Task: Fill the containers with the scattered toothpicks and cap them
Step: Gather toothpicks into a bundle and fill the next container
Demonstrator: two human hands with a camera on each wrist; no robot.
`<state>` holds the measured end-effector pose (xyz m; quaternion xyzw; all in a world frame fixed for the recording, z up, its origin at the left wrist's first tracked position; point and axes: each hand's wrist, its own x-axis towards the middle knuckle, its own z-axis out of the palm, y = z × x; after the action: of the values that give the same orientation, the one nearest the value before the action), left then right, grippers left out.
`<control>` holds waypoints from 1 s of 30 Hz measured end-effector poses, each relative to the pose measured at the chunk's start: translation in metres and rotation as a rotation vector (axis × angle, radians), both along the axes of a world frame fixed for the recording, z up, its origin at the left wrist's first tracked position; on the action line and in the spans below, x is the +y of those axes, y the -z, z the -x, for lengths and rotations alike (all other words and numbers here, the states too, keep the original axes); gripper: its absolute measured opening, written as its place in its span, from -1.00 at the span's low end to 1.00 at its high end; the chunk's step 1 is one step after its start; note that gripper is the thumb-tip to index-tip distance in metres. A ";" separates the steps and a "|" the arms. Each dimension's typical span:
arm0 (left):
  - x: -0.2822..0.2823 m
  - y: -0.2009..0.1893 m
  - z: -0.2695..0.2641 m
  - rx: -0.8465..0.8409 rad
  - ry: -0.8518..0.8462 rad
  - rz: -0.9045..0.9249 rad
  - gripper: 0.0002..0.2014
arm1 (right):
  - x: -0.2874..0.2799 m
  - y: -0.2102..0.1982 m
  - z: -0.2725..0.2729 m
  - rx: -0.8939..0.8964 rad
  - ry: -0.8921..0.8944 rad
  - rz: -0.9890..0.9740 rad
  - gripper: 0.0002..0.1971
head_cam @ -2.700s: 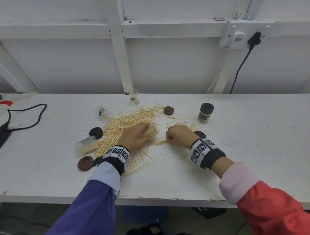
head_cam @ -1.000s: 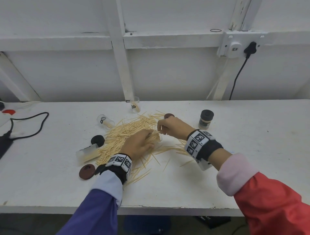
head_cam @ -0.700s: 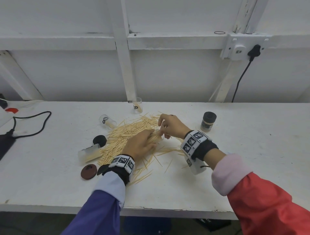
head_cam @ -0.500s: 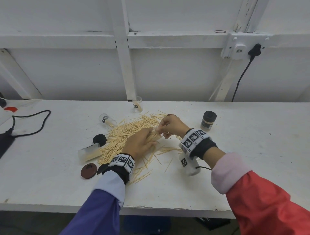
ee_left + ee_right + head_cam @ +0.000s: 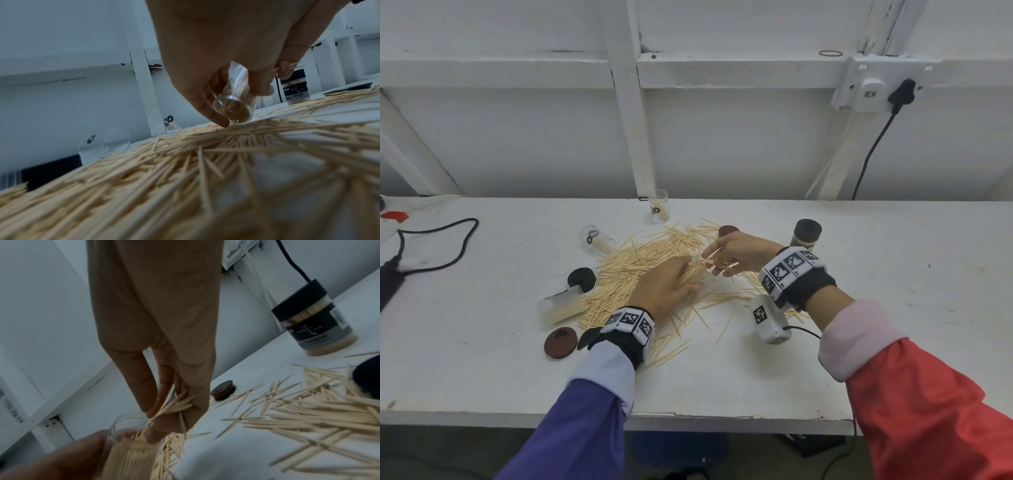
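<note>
1. Since a few seconds ago, the right hand (image 5: 739, 251) has lifted off the table (image 5: 893, 274) where it was gathering sticks and come over to the mouth of the clear container (image 5: 131, 449), now carrying a small bunch of toothpicks (image 5: 174, 405).
2. That right hand has its fingers curled in a pinch round the bunch, whose lower tips enter the open rim of the container.
3. By contrast, the left hand (image 5: 664, 287) has stayed put over the pile, fingers and thumb wrapped round the container, which is tilted with its base (image 5: 232, 110) touching the scattered toothpicks (image 5: 640, 270).
4. Through the clear wall you can see it is already packed fairly full of sticks.
5. Most of the loose toothpicks lie in a heap at mid-table, under and to the left of both hands.
6. Nearby sit an upright open container (image 5: 659, 207) at the back, one lying on its side (image 5: 597, 238), and a third lying on its side and partly filled (image 5: 560, 306) to the left.
7. A capped, full container (image 5: 806, 234) stands upright beyond the right wrist.
8. Loose caps lie around: a brown one (image 5: 560, 342) near the left wrist, a black one (image 5: 582, 278), and another brown one (image 5: 223, 390) past the right hand.
</note>
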<state>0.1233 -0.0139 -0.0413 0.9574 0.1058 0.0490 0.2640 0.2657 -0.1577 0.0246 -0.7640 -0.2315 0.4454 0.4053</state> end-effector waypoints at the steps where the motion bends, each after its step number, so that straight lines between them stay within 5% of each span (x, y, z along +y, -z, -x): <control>1: 0.000 0.000 0.000 0.000 0.001 0.007 -0.32 | 0.000 0.001 -0.001 -0.010 0.002 0.003 -0.74; 14: 0.001 0.000 0.001 -0.008 -0.015 0.047 -0.33 | 0.009 -0.011 0.002 -0.354 -0.271 0.139 -0.45; 23: 0.001 -0.002 0.001 -0.024 0.005 0.038 -0.33 | 0.016 -0.008 0.005 -0.850 -0.338 0.072 -0.65; 30: 0.000 -0.005 0.002 -0.033 0.037 0.046 -0.33 | 0.020 -0.009 0.006 -0.924 -0.338 0.053 -0.69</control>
<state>0.1216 -0.0139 -0.0362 0.9521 0.0847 0.0573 0.2883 0.2599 -0.1381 0.0336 -0.8435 -0.4963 0.1251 0.1627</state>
